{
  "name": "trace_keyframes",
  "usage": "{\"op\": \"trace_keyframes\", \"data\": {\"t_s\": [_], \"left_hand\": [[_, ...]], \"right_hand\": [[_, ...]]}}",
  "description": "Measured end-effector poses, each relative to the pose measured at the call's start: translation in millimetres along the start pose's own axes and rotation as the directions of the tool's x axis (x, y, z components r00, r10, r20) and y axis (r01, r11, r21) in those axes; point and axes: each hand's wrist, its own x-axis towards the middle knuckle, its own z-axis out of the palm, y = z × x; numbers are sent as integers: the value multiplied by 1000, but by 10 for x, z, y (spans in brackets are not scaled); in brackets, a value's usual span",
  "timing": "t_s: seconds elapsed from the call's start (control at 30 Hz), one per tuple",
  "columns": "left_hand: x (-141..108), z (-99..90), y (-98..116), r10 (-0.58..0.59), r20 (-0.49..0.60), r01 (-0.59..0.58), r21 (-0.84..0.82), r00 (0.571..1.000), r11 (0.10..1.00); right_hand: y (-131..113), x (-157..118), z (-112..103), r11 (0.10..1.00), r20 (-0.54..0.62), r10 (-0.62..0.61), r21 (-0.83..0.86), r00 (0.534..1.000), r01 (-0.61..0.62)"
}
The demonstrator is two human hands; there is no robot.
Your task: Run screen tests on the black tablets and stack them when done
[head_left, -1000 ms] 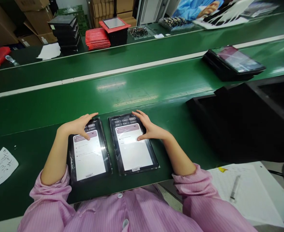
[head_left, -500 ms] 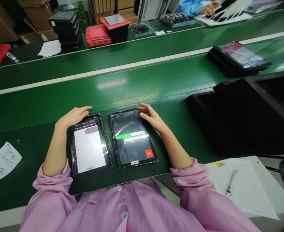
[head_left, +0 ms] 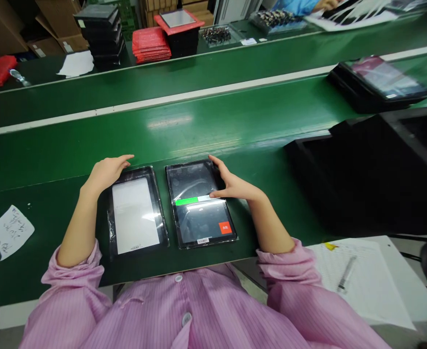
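Two tablets in clear film lie side by side on the green bench. The left tablet shows a mostly white page. On the right tablet, a dark screen carries a green and white bar and a red square. My left hand is by the left tablet's upper left corner, fingers stretched out and holding nothing. My right hand spans the right tablet's upper right side. Its thumb reaches over the screen near the bar and the index finger is at the top edge, the two spread apart.
A black box stands on the right, with stacked tablets behind it. Papers with a pen-like tool lie at lower right. A handwritten note is at left. Red pouches and black boxes line the far shelf.
The left tablet's screen has turned from a page with dark buttons on top to a nearly blank white one. My right thumb has moved down and spread from the index finger.
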Motion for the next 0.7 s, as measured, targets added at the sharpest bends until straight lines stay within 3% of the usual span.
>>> {"op": "trace_keyframes", "data": {"t_s": [0.1,0.2,0.3,0.37,0.5,0.7], "left_hand": [[-82,-18,87,197,130,-178,-141,972,974],[-203,17,207,309,274,-288,-114,911,951],[-283,110,299,299,309,-302,-41,903,953],[-298,172,325,282,303,-297,3,911,955],[-270,206,323,275,330,-292,1,903,956],[-224,170,383,315,378,-322,-45,871,946]], "right_hand": [[18,20,7,1000,-21,3,9,1000,-3],[92,30,59,988,-132,71,145,989,-52],[171,-34,183,955,-347,217,268,912,-125],[194,-121,281,942,-428,279,294,860,-159],[169,-273,395,920,-440,329,349,835,-178],[144,-282,382,874,-454,423,434,784,-220]]}}
